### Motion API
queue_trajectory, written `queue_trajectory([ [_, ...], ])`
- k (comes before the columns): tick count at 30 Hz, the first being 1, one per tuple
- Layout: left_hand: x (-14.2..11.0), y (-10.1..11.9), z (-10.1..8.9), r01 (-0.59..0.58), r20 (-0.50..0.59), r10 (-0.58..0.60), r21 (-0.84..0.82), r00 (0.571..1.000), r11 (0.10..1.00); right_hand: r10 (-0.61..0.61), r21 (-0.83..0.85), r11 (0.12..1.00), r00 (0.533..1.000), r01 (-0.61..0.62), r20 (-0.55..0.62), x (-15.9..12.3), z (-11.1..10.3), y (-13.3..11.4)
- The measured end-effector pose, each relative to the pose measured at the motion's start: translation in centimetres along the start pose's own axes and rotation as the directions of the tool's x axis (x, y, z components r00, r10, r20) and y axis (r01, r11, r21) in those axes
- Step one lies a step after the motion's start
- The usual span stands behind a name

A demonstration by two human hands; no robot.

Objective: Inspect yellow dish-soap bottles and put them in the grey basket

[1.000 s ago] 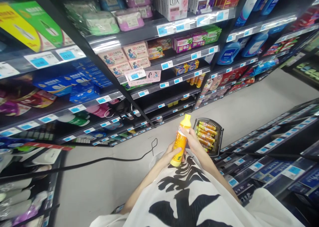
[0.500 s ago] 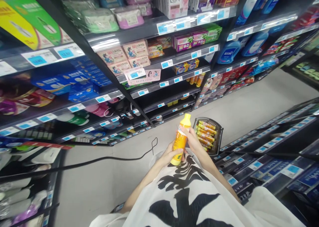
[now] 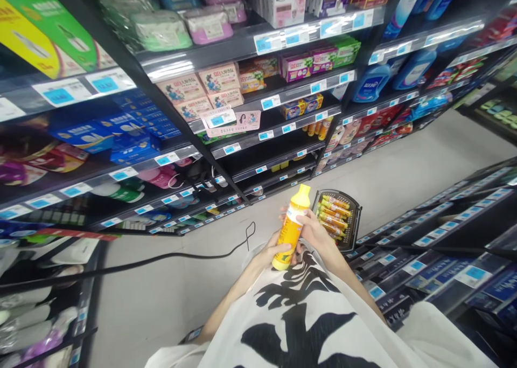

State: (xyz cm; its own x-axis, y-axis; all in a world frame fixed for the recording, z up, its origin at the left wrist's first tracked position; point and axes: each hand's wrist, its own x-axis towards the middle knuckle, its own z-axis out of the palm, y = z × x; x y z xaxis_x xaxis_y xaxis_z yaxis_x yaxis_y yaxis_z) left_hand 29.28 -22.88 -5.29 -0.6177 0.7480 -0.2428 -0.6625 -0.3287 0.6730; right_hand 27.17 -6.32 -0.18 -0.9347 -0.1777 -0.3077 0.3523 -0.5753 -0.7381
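Both hands hold a yellow-orange plastic bottle (image 3: 290,230) with a yellow cap, tilted with its cap up and away from me, close in front of my body. My left hand (image 3: 271,251) wraps around the bottle's lower part, its thumb across the front. Higher up, my right hand (image 3: 313,230) grips the right side near the white part of the label; some of its fingers are hidden behind the bottle. Just beyond my right forearm, a black basket (image 3: 357,220) on the floor holds several similar bottles (image 3: 334,214) lying on their sides.
Shelves (image 3: 226,147) with soap boxes (image 3: 287,4) and blue bottles (image 3: 371,84) stand ahead. Another shelf unit (image 3: 428,249) runs along my right. A black cable-like strip (image 3: 161,257) crosses in front of the floor (image 3: 141,298) at left.
The bottle has shifted slightly and tilted a little more to the right at its cap. My right hand has moved slightly down along it, and fingertips now show at its left edge.
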Motion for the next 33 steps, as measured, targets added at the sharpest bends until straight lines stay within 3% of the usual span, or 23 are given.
queue_trajectory([
  [4, 0.2, 0.2, 0.5, -0.01, -0.014, 0.011, 0.068, 1.0, 0.998, -0.02, -0.043, 0.999, 0.995, 0.016, -0.098, 0.1, 0.5, 0.2],
  [7, 0.8, 0.5, 0.8, -0.013, -0.099, 0.035, 0.212, 0.995, 0.977, -0.084, -0.081, 0.994, 0.971, 0.068, -0.223, 0.7, 0.5, 0.7],
  [11, 1.3, 1.0, 0.9, 0.007, -0.233, 0.161, 0.588, 0.959, 0.809, -0.12, -0.144, 0.987, 0.935, 0.075, -0.333, 1.5, -0.2, 1.5],
  [13, 1.3, 1.1, 1.0, 0.016, -0.252, 0.191, 0.641, 0.949, 0.767, -0.118, -0.145, 0.987, 0.944, 0.076, -0.308, 1.5, -0.4, 1.5],
  [15, 1.1, 1.1, 1.1, -0.012, -0.218, 0.149, 0.528, 0.965, 0.849, -0.122, -0.13, 0.987, 0.961, 0.092, -0.247, 1.4, -0.5, 1.3],
  [18, 0.5, 0.7, 1.1, -0.016, -0.076, 0.031, 0.191, 0.997, 0.981, -0.088, -0.07, 0.994, 0.989, 0.08, -0.121, 1.0, -0.5, 1.0],
  [21, 0.0, 0.3, 0.8, 0.045, 0.079, -0.045, -0.005, 0.996, 0.999, -0.026, 0.001, 1.0, 0.999, 0.026, 0.019, 0.6, -0.7, 0.8],
  [24, 0.0, 0.0, 0.3, 0.107, 0.168, -0.097, -0.052, 0.981, 0.993, -0.017, 0.039, 0.999, 0.995, 0.014, 0.093, 0.3, -0.8, 0.7],
  [33, 0.6, 0.1, 0.5, 0.029, -0.02, -0.028, 0.038, 0.999, 0.999, -0.016, 0.048, 0.999, 0.999, 0.018, -0.042, 0.6, -0.7, 0.5],
])
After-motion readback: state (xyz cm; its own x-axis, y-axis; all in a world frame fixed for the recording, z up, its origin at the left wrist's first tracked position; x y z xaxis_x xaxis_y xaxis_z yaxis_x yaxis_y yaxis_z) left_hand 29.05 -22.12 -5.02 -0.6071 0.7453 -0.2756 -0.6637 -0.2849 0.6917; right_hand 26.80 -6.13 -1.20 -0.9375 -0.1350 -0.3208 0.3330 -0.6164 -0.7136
